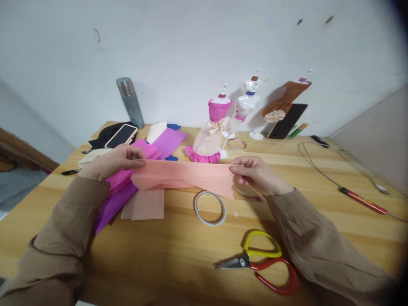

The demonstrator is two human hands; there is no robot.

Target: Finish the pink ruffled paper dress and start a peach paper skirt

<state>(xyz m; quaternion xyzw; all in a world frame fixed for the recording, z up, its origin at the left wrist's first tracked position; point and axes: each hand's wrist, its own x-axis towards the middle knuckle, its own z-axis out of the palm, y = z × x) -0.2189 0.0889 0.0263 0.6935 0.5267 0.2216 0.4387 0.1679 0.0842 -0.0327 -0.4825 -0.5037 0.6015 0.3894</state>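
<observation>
A strip of peach crepe paper (185, 172) is stretched level above the table between my two hands. My left hand (123, 159) pinches its upper left corner. At the upper right corner, my right hand (251, 172) pinches it between thumb and fingers. The strip's lower edge is uneven and partly folded. Just below it lies a roll of white tape (196, 210). Behind the strip stands a small mannequin in a pink and peach paper dress (207, 138) with a bow and a ruffled hem. Scissors (244, 260) with yellow and red handles lie nearer to me, slightly spread.
Pink and purple paper sheets (168, 142) and beige paper pieces (148, 206) lie at the left. A phone (121, 136) and a flask (130, 104) are behind them. More mannequins (247, 104) stand by the wall. A red-handled tool (363, 200) with a cord lies right.
</observation>
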